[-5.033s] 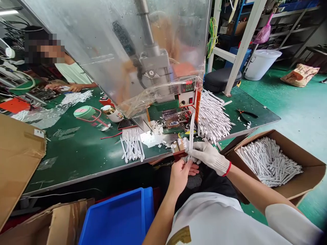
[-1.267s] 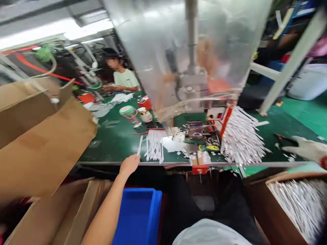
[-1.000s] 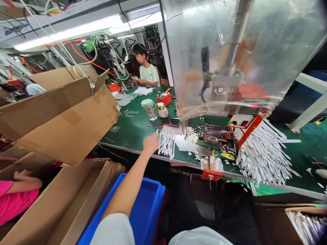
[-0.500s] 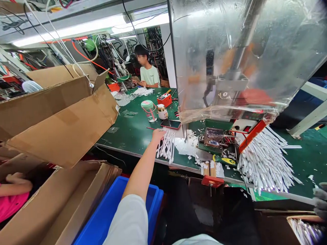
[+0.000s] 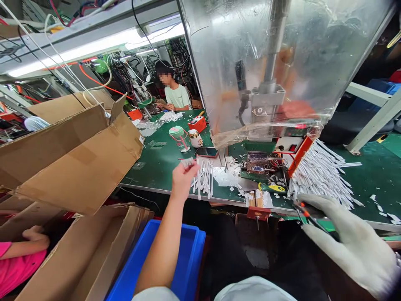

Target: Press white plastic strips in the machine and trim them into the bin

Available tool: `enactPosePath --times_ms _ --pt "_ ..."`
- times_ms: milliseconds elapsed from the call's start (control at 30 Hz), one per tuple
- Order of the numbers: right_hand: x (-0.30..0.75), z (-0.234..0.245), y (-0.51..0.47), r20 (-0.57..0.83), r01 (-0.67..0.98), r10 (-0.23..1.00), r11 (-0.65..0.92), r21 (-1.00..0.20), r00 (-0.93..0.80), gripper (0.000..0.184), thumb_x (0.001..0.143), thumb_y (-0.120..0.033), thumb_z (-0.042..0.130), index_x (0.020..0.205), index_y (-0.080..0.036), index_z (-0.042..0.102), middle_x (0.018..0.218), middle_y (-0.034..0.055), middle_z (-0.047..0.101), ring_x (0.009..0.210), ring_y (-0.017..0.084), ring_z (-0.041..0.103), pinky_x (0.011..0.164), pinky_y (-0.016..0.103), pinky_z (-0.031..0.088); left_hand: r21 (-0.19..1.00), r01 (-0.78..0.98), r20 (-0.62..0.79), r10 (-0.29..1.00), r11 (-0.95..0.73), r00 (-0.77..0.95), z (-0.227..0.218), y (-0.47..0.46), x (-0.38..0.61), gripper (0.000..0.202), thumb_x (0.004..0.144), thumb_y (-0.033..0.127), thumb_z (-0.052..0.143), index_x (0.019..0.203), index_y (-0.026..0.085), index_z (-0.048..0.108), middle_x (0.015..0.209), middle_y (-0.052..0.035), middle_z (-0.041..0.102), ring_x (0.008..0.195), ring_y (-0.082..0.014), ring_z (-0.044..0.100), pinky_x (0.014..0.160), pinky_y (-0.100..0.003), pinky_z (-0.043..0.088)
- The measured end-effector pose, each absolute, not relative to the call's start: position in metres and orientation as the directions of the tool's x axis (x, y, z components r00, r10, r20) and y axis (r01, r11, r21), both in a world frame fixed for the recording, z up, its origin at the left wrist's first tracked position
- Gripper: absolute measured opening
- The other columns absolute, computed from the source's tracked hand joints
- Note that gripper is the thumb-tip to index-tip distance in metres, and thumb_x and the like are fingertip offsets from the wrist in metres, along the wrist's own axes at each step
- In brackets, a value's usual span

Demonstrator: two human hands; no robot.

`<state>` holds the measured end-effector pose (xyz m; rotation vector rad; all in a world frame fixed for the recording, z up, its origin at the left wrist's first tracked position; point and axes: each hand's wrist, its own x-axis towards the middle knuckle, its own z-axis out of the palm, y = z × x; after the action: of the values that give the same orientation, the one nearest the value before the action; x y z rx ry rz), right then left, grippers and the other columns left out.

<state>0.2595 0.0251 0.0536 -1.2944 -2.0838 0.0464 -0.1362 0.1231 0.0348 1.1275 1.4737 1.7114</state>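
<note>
My bare left hand (image 5: 183,175) is closed in a pinch at the left edge of a small row of white strips (image 5: 205,177) near the table's front edge. Its fingertips grip one white strip (image 5: 199,190), which hangs down past them. On the right, my right hand (image 5: 347,242) wears a pale work glove and is wrapped round pliers (image 5: 305,213) with orange and dark handles. Their jaws point toward the front of a large pile of white strips (image 5: 322,175); whether they touch it I cannot tell.
A metal press (image 5: 266,96) behind a plastic-wrapped shield stands over the green table (image 5: 156,167). A scraper (image 5: 271,188), phone (image 5: 206,152), jar (image 5: 195,139) and cup (image 5: 179,140) lie about. Left are cardboard boxes (image 5: 84,171) and a blue bin (image 5: 188,251). A co-worker (image 5: 177,96) sits opposite.
My left hand has drawn back slightly from among the small row of strips. My gloved right hand has come in from the right edge with the pliers. The view has shifted a little.
</note>
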Motion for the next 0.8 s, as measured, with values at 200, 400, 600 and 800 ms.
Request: enactPosePath --times_ms 200,400,600,800 --pt "0.189 0.057 0.050 0.547 0.739 0.674 0.659 -0.139 -0.498 0.046 0.088 -0.044 0.061 0.129 -0.022 0.057 0.119 0.0117 0.062 0.100 0.029 0.060 0.082 0.042 0.049 0.991 -0.125 -0.089 0.959 0.056 -0.270 0.008 0.034 -0.065 0.025 0.067 0.031 0.080 0.083 0.016 0.067 0.065 0.0022 0.062 0.055 -0.0090 0.053 0.054 -0.020 0.042" --pt "0.164 0.052 0.059 0.463 0.717 0.647 0.696 -0.034 -0.605 0.043 0.087 -0.037 0.064 0.125 -0.019 0.059 0.123 0.0124 0.059 0.104 0.030 0.055 0.088 0.043 0.043 0.961 -0.264 -0.158 0.948 0.084 -0.276 -0.011 0.016 -0.041 0.029 0.068 0.034 0.082 0.087 0.016 0.070 0.073 0.0001 0.064 0.064 -0.0094 0.056 0.056 -0.018 0.042" --pt "0.164 0.046 0.059 0.450 0.720 0.651 0.694 -0.025 -0.611 0.045 0.087 -0.037 0.064 0.128 -0.019 0.057 0.125 0.0123 0.058 0.106 0.030 0.053 0.090 0.043 0.041 0.950 -0.293 -0.185 0.949 0.106 -0.256 -0.012 0.013 -0.036 0.035 0.065 0.035 0.083 0.092 0.016 0.072 0.075 -0.0015 0.066 0.065 -0.0106 0.057 0.057 -0.020 0.043" --pt "0.162 0.046 0.054 0.444 0.731 0.657 0.682 -0.006 -0.610 0.044 0.088 -0.037 0.062 0.127 -0.019 0.057 0.124 0.0125 0.059 0.105 0.029 0.053 0.090 0.043 0.040 0.924 -0.365 -0.208 0.948 0.110 -0.241 -0.010 0.009 -0.034 0.039 0.063 0.034 0.085 0.097 0.016 0.074 0.074 -0.0008 0.065 0.063 -0.0098 0.056 0.056 -0.020 0.041"
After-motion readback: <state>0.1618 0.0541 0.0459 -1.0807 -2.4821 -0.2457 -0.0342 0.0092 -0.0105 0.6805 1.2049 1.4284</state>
